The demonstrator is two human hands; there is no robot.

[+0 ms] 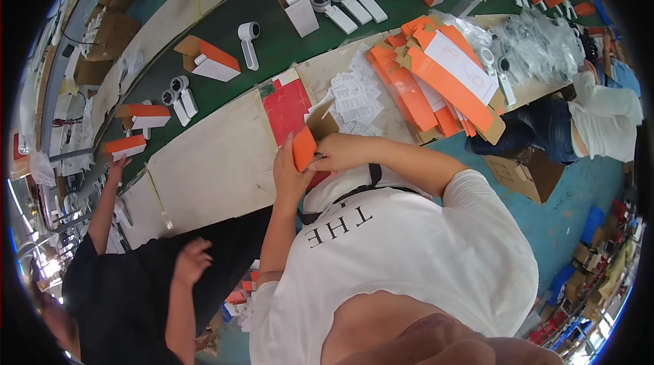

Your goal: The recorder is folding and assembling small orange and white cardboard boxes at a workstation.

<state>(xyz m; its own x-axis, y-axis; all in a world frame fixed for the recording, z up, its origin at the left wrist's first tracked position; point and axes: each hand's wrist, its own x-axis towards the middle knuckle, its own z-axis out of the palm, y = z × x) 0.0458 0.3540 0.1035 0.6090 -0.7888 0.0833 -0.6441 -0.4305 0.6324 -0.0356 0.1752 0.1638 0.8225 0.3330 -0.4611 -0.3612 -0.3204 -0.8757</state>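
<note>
In front of my chest, a small orange carton (304, 149) with a raised brown flap is held between both hands. My left hand (287, 173) wraps round its left side. My right hand (339, 152) has its fingers closed at the carton's right lower edge; what is under those fingertips is hidden. Just beyond lies a red sheet (285, 109) on the worktop. A loose pile of printed white slips (353, 99) sits beyond my right hand. Flattened orange cartons (446, 75) are heaped to its right.
A green conveyor belt (218, 32) carries open orange-and-white boxes (298, 12) and white handheld devices with round heads (349, 2). Clear plastic bags (535, 44) are piled at right. A co-worker in black (129, 290) reaches to the belt at left; another person (603, 116) stands at right.
</note>
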